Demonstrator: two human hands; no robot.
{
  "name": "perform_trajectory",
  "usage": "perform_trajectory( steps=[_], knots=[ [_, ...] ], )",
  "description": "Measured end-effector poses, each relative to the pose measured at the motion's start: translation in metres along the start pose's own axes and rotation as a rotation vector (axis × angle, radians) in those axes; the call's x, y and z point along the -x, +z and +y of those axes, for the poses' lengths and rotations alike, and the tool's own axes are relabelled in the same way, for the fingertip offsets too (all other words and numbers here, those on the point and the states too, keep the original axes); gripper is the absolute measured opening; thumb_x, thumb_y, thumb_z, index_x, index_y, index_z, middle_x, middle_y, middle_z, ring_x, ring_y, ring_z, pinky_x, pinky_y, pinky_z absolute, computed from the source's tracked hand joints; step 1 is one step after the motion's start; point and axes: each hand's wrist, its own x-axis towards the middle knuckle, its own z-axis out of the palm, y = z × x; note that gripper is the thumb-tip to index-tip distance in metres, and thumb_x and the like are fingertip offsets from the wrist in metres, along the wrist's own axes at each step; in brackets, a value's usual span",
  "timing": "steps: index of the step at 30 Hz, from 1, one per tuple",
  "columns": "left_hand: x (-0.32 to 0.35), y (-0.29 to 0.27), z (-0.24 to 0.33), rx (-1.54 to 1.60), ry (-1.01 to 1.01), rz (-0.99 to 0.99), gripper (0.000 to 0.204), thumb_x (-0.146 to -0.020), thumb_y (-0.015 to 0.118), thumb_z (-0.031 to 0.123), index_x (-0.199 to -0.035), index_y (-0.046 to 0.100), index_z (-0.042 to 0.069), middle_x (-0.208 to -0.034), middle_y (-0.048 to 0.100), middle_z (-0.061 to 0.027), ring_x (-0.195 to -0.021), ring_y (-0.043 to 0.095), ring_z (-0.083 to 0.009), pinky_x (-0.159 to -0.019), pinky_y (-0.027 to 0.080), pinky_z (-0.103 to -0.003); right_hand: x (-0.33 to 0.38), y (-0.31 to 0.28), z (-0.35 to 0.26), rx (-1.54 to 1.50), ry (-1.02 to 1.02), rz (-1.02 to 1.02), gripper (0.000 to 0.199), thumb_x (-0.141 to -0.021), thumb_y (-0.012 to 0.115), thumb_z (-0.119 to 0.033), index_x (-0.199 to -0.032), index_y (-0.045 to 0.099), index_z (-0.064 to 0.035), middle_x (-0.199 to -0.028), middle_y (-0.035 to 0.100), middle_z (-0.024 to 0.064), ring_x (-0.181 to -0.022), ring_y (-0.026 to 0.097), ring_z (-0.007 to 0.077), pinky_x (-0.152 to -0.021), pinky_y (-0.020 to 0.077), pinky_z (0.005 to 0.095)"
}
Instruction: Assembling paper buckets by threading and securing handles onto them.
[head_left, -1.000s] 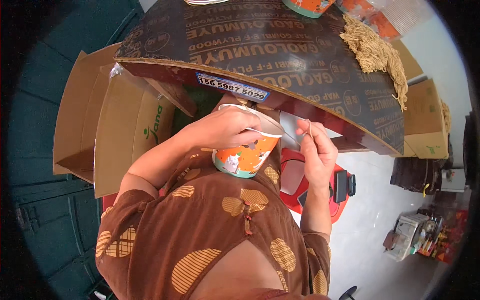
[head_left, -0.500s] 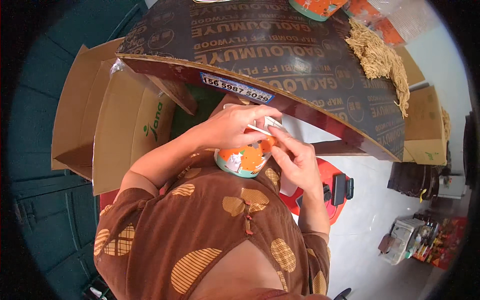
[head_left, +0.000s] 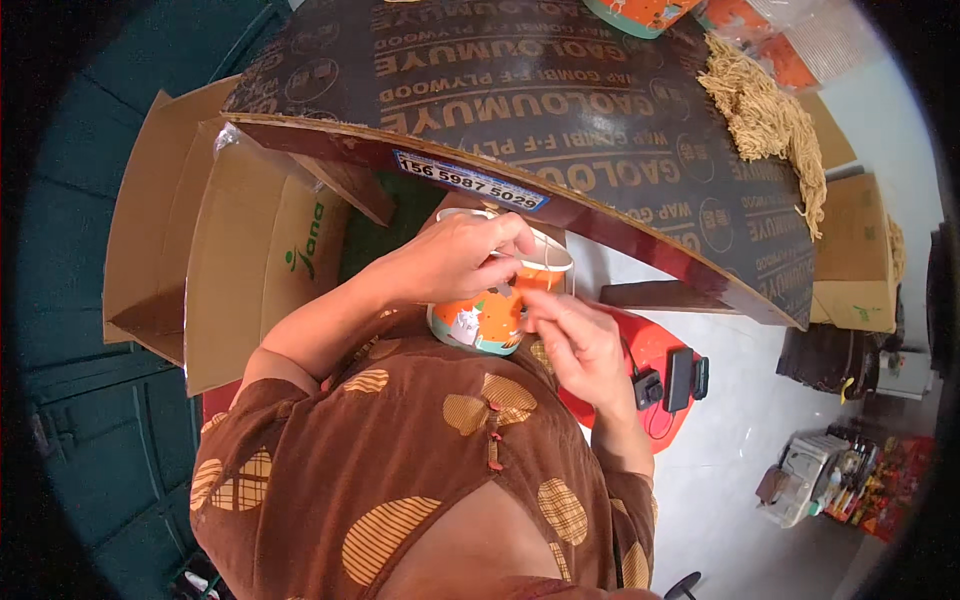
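Orange paper cup [head_left: 490, 315] held upright against the chest, just under the near edge of the dark plywood tabletop [head_left: 560, 110]. Left hand [head_left: 455, 258] lies over the rim from the person's left, fingers curled down around the cup's mouth and gripping it. Right hand [head_left: 575, 345] touches the cup's right side just below the rim, fingertips pinched narrow; whether they hold anything small I cannot tell. Cup's long axis runs vertical, rim uppermost. Noodle heap [head_left: 765, 115] well apart, far right of the tabletop.

Blue-white label [head_left: 470, 180] on board edge; brown cartons [head_left: 240, 270] left.
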Motion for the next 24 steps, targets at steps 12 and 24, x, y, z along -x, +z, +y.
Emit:
perform_trajectory(
  steps=[12,24],
  knots=[
    [-0.0013,-0.0061,-0.0001,-0.088,0.015,0.031,0.028,-0.082,0.06,0.007,-0.11,0.06,0.005,-0.084,0.067,-0.0161,-0.079,0.066,-0.0328,-0.068,0.05,-0.041,-0.0041,0.0013,0.0016,0.082,-0.095,-0.115,0.027,-0.082,0.061,0.001,-0.109,0.062,-0.0012,-0.093,0.061,0.0138,-0.079,0.063,0.0325,-0.069,0.0517,0.0396],
    [-0.0061,-0.0013,-0.0049,-0.157,0.153,0.058,0.02,-0.08,0.065,0.009,-0.099,0.07,0.007,-0.081,0.068,-0.0131,-0.077,0.065,-0.0315,-0.067,0.051,-0.039,-0.0052,-0.0007,0.0072,0.072,-0.134,-0.119,0.026,-0.081,0.06,0.004,-0.107,0.061,0.0011,-0.09,0.065,0.011,-0.071,0.062,0.0185,-0.063,0.0492,0.0267]
  ],
)
